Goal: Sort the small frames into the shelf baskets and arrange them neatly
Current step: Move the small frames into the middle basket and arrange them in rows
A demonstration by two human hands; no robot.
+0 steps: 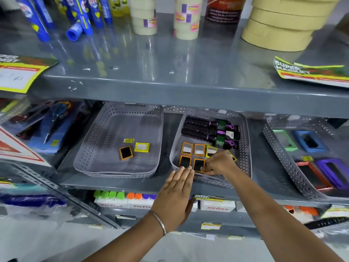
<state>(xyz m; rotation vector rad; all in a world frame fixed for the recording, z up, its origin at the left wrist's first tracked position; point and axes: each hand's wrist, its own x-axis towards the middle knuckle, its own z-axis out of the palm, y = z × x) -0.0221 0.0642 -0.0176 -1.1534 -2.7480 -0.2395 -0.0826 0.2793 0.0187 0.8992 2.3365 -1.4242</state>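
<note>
Small frames sit in the middle basket (243, 140), front half, laid flat in a rough grid: back row an orange frame (187, 148), a second orange one (199, 149) and a yellow one (211, 151); front row two dark-faced orange frames (185, 161) and (198, 164). Another yellow frame (233, 157) shows only as a corner behind the right hand. Hairbrushes (207, 132) fill the back of the same basket, lying crosswise. Right hand (219, 164) is inside the basket, fingers bunched narrow; fingertips (204, 168) touch the right edge of the front-right orange frame, pinching or nudging it, cannot tell which. That frame lies directly to the left of the fingers, its long axis running front to back, parallel to its neighbours. Left hand (178, 188) is flat and spread, palm down, holding nothing, its fingertips resting at the basket's front rim just before the front row. Right hand is clearly the nearer to the frame being set; left looks to be steadying the basket. Judgement: the coming move is a small leftward push to square the frame against its neighbour. Further out, the left basket (88, 148) holds two stray frames, an orange one (126, 152) askew and a yellow one (142, 147), not yet sorted. The right basket (279, 154) holds larger coloured frames.
</note>
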